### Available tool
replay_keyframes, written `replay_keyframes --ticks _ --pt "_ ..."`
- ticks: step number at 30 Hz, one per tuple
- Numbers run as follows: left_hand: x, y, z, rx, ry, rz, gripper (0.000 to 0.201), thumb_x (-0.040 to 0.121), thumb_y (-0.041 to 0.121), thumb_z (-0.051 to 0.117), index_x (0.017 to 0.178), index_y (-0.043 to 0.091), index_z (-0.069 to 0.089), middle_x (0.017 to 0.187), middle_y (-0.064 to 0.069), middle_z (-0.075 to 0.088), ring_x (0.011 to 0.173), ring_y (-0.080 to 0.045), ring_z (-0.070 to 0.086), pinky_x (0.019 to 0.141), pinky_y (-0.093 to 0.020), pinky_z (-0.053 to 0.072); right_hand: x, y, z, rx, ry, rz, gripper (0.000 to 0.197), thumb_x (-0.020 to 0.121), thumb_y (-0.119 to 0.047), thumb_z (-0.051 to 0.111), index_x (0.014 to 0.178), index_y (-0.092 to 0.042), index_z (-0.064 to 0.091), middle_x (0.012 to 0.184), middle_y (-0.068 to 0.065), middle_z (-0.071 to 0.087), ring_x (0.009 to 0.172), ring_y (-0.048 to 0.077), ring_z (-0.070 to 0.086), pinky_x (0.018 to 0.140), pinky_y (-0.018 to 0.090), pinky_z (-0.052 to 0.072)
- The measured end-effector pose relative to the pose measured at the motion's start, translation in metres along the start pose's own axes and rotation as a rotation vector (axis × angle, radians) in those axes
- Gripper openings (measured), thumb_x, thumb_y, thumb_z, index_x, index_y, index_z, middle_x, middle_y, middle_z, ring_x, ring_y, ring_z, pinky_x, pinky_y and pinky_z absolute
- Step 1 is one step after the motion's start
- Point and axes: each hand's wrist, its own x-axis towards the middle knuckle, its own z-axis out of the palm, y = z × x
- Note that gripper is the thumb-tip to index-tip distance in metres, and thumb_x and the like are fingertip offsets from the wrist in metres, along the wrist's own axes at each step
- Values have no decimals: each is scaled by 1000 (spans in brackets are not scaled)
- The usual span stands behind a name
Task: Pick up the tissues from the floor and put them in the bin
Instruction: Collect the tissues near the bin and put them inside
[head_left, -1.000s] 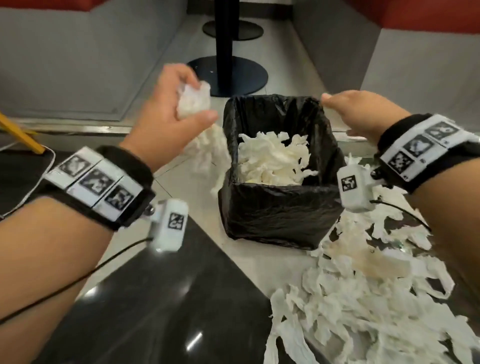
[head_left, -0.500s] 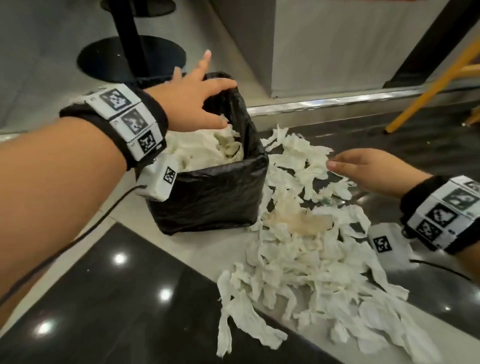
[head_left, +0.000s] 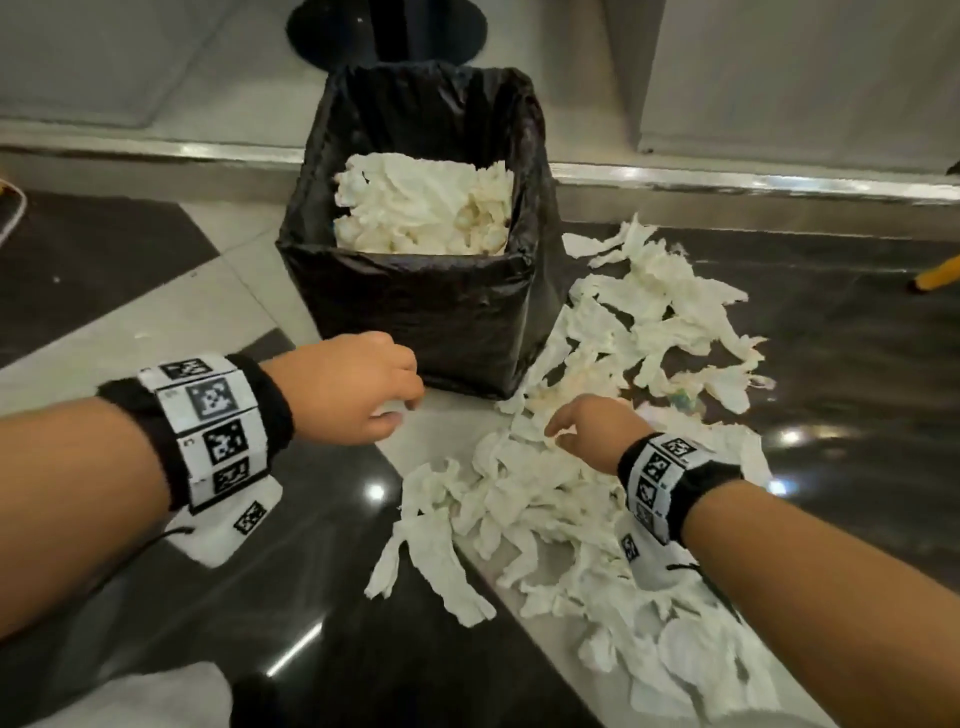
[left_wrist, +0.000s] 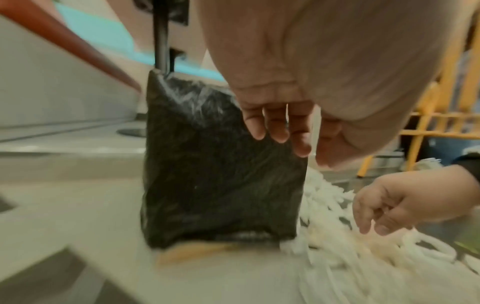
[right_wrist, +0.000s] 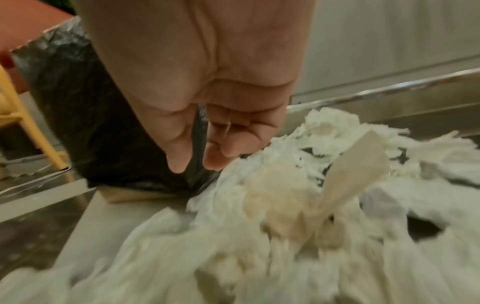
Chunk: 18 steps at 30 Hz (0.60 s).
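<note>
Now that the left hand has left the bin mouth, where half a second ago it hovered spread over the tissues inside, it hangs low in front of the bin's near wall, empty, its fingers loosely curled and pointing down at the pale floor tile. A second back that hand carried a crumpled wad; the wad is gone from it, so I judge one load delivered and a fresh reach beginning. The right hand has come in from the far side of the heap and now hovers just over the near-middle of it, palm down, thumb and fingers relaxed and slightly apart, holding nothing; whether the tips already touch paper I cannot tell, as the wrist view is blurred.

Both forearms stretch forward and down, each with a black wrist strap bearing printed markers.

Beyond the hands, the tissues on the floor spread in a wide torn heap from beside the bin's right wall toward the viewer. The black-lined bin stands upright, already well filled with white tissues. Much of the job remains.
</note>
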Motion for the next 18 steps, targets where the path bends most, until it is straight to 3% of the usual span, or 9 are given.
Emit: replay_keyframes --ticks 4,6,8,11,13,14,16,18 --pt "0 35 39 -11 -215 -77 25 88 31 47 110 23 57 109 0 56 104 -22 50 87 -38 45 7 -8 25 -16 -69 -64 30 93 -16 49 119 -25 62 125 8 53 116 27 52 98 34 41" --pt "7 45 72 -19 -256 -91 27 87 28 47 111 21 55 110 -1 54 103 -25 50 84 -40 46 19 -10 34 -25 -24 -75 35 92 -17 51 125 -28 56 128 9 49 117 29 51 99 35 40" --pt "13 54 110 -43 -272 -126 35 84 28 50 119 22 50 121 -4 49 108 -27 48 85 -40 46 29 -12 46 -71 3 -77 46 89 -24 57 132 -33 47 137 10 39 124 33 43 102 39 39" --pt "18 71 160 -113 -357 -243 63 80 36 59 136 34 32 149 -10 20 127 -36 32 102 -49 38 31 -15 64 -197 -49 -92 62 83 -37 64 137 -46 34 155 7 11 135 38 23 106 46 36" --pt "18 85 181 -230 -425 -345 71 80 39 63 140 36 25 156 -10 4 138 -41 15 110 -53 26 29 -13 75 -352 -88 -151 63 83 -39 64 137 -50 34 158 3 -1 137 41 16 107 49 35" --pt "17 91 187 -272 -425 -372 69 81 37 63 140 32 27 156 -9 4 139 -41 11 111 -52 24 27 -11 81 -401 -123 -167 61 83 -36 63 136 -49 36 159 1 -5 138 42 14 108 50 34" --pt "16 93 192 -264 -377 -342 51 86 31 59 132 21 41 149 -12 21 134 -38 24 106 -47 34 19 -6 90 -408 -184 -136 53 86 -26 58 134 -43 42 158 4 -3 135 44 21 104 49 38" --pt "18 92 190 -218 -352 -263 30 90 18 50 119 12 50 131 -12 42 119 -32 43 95 -41 43 11 -1 94 -380 -196 -98 47 87 -18 50 132 -32 46 151 14 20 121 42 40 94 45 46"
